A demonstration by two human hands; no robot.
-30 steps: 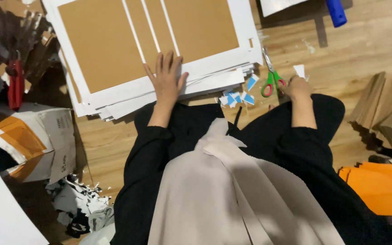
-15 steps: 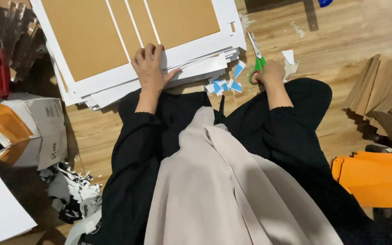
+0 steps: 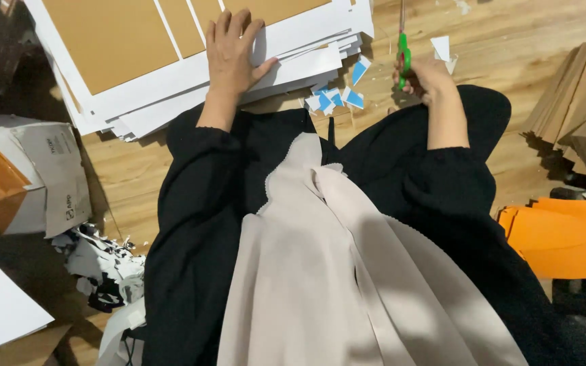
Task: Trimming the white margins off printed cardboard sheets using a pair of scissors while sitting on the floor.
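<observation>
Cardboard box (image 3: 32,179) at 9 o'clock, white and orange, lies tipped on the wooden floor (image 3: 510,41); what it holds cannot be made out. Shredded black-and-white paper scraps (image 3: 106,261) are heaped just below it, at 8 o'clock. Left hand (image 3: 232,51) at 11 o'clock lies flat, fingers spread, palm pressing the stack of sheets (image 3: 171,61): white borders, brown rectangular panels, edges fanned and uneven. Right hand (image 3: 428,74) at 1 o'clock is closed around the green handles of the scissors (image 3: 403,47), blades pointing up toward 12. Small blue-and-white paper bits (image 3: 337,95) lie scattered between the two hands, touching the stack's lower edge; a white scrap (image 3: 441,47) sits just beside the right hand. Compared with half a second ago, both hands sit higher in view and the stack runs further off the top; the left hand has stayed on the sheets and the right has kept the scissors. Orange folded sheets (image 3: 564,234) at 4 o'clock, smooth; brown corrugated pieces (image 3: 584,102) at 2 o'clock, stacked at a slant. Black sleeves and a beige cloth (image 3: 347,271) fill the centre.
</observation>
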